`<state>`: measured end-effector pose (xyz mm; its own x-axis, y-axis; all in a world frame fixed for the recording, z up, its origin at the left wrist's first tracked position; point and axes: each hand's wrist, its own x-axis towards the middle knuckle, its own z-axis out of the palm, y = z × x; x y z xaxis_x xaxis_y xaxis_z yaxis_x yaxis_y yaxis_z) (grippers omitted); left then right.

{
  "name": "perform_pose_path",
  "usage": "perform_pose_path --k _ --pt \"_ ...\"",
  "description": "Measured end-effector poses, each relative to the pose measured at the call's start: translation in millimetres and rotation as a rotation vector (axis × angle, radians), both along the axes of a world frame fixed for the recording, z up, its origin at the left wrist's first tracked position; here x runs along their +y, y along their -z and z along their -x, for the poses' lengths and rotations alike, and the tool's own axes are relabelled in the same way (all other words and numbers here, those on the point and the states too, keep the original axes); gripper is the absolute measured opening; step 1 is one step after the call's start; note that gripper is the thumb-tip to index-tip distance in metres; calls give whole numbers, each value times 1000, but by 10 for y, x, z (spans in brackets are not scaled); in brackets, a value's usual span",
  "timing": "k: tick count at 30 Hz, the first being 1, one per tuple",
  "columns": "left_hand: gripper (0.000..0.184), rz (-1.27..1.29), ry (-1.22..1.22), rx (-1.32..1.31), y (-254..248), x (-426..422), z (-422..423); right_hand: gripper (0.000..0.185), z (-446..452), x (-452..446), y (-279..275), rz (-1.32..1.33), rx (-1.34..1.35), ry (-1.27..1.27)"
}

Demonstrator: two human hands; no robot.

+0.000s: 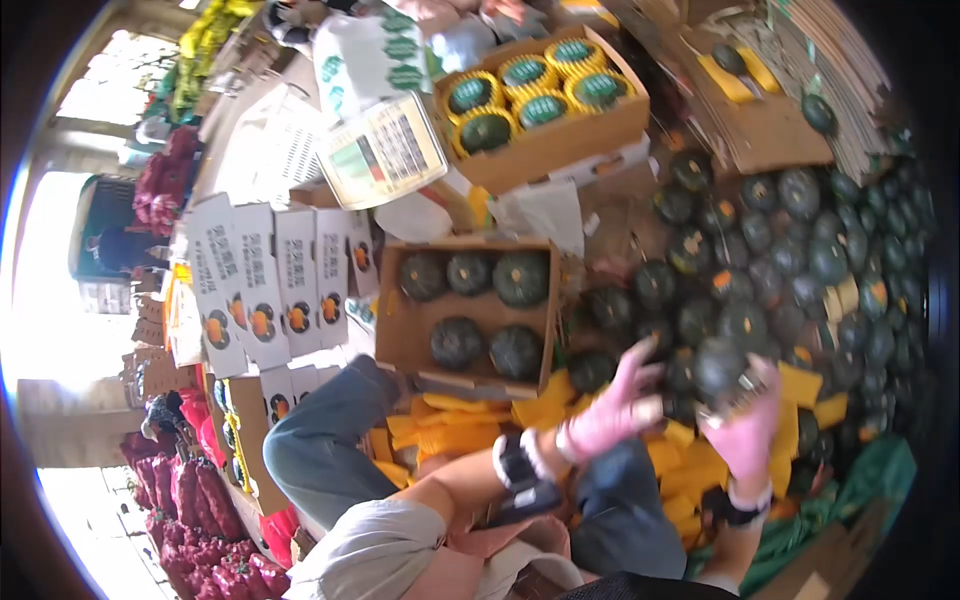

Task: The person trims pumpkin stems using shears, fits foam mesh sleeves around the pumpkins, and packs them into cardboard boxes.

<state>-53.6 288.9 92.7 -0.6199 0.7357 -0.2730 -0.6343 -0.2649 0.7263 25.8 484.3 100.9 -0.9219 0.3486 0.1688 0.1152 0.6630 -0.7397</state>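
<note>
My left hand (615, 405), in a pink glove, is raised with fingers apart and nothing in it. To its right, my right hand (745, 420), also gloved in pink, has its fingers around a dark green pumpkin (720, 368), blurred by motion. A small shiny thing shows by those fingers, too blurred to name. An open cardboard box (465, 385) left of my hands holds several dark green pumpkins (521, 278), with a gap in its lower left. Beyond my hands lies a large pile of pumpkins (790, 250) on the floor.
Yellow foam pieces (690, 470) lie around my legs. Farther back, a second box (560, 155) holds labelled pumpkins in yellow foam nets. Printed white cartons (270, 280) stand at the left, with red net sacks (190, 500) beyond. Green cloth (850, 510) lies lower right.
</note>
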Motion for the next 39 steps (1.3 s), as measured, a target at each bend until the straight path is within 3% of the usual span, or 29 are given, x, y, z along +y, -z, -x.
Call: perform_pose_path --k 1,3,5,6,10,15,18,22,24,26,28,30,32,33,34,36,39 --pt "75 24 27 158 -34 39 26 58 158 -161 -195 84 0 -136" --pt "78 -109 -20 109 228 -25 5 57 383 -353 -505 121 -1 -297" --pt "79 -417 -55 -484 61 -280 -38 58 401 -320 -738 -138 86 -290" --pt "80 -514 -45 -584 -200 -545 82 57 343 -332 -819 -206 83 -261" --pt "83 -639 -26 -501 -464 -866 36 59 166 -498 -1093 -308 8 -377" --pt "87 -541 -28 -323 -589 -1157 -152 48 -26 -859 -1441 -432 -99 -341" --pt "87 -636 31 -269 -679 -1269 -216 57 -145 -944 -1645 -499 -191 -388" --pt "83 -673 62 -272 -812 -1312 -306 46 -286 -1066 -1854 -622 -232 -370" --pt "73 -743 170 -505 -784 -1267 -328 34 -354 -1144 -1903 -639 -201 -314" --pt "64 -617 22 -577 -903 -1119 -342 25 -420 -1054 -1612 -533 -327 -177" --pt "54 -444 -83 -478 -872 -1022 -229 20 -328 -1012 -1635 -426 -374 -158" --pt "64 -160 -278 -171 -827 -1203 -16 31 -345 -831 -1619 -352 -493 -89" --pt "76 210 -502 321 -512 -1554 338 36 -448 -559 -1459 -268 -724 112" --pt "79 645 -627 721 -358 -1810 497 37 -550 -365 -1261 -204 -736 150" --pt "81 914 -608 930 -176 -2076 692 38 -665 -189 -1010 -135 -750 191" --pt "81 1388 -384 866 -92 -2473 918 48 -801 -44 -617 -161 -834 256" --pt "77 1693 2 898 29 -2714 1144 60 -662 -115 -176 -185 -958 397"
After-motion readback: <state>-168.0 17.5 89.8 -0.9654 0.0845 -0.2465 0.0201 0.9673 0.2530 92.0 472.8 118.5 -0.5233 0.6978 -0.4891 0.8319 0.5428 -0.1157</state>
